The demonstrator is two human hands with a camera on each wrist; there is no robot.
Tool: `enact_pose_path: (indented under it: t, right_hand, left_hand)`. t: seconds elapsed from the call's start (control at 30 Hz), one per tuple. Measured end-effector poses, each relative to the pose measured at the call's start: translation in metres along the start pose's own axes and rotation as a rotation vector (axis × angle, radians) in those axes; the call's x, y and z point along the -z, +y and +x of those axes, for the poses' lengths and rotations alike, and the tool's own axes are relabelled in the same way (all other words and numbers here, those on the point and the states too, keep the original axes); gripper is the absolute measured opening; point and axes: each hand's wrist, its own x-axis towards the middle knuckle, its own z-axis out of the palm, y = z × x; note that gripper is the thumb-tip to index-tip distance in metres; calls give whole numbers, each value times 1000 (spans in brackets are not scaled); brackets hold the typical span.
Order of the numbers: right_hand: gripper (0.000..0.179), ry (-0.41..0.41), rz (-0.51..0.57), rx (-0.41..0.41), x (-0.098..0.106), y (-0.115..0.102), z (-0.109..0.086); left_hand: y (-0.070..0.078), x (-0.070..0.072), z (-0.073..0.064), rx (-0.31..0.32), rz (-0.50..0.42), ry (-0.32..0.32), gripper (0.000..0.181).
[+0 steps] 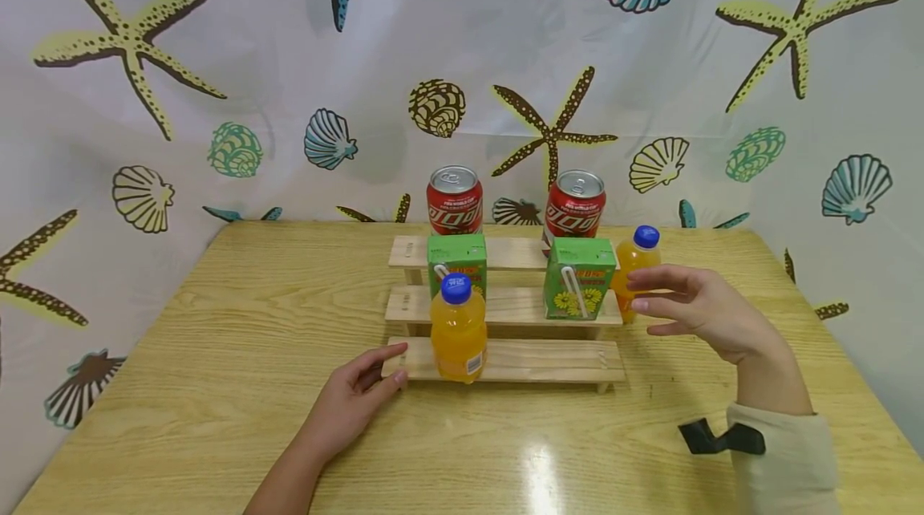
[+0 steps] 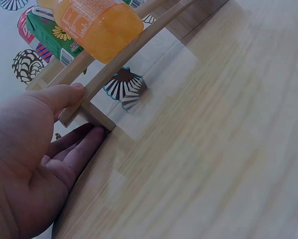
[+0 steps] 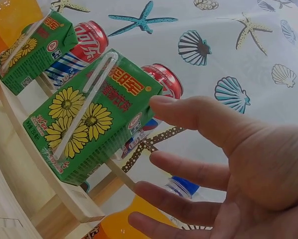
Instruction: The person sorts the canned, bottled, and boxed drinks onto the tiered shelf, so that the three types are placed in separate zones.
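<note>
A stepped wooden rack (image 1: 534, 358) stands on the table. The left hand (image 1: 352, 396) holds the left end of its lowest step; in the left wrist view the hand (image 2: 44, 149) has its digits against the plank and its leg. On that step stands an orange drink bottle (image 1: 456, 338) with a blue cap. My right hand (image 1: 700, 310), fingers spread and slightly bent, is beside a second orange bottle (image 1: 645, 258), which stands right of the rack. In the right wrist view the thumb overlaps the edge of a green drink carton (image 3: 84, 119); contact I cannot tell.
Two green cartons occupy the middle step, the left one (image 1: 457, 250) partly hidden by the bottle. Behind them are two red cans, one left (image 1: 455, 202) and one right (image 1: 575, 206). A white cloth (image 1: 390, 58) printed with shells and starfish hangs behind the table (image 1: 289, 298).
</note>
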Motion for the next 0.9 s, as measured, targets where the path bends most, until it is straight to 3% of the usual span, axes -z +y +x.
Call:
enact_pose_path:
  t: [0.37, 0.9]
  right_hand:
    - [60, 29, 6, -5, 3, 1, -2]
    - [65, 122, -1, -87, 5, 7, 1]
  left_hand:
    - [-1, 0, 0, 1, -5, 2, 47]
    - [0, 1, -1, 1, -19, -8, 47]
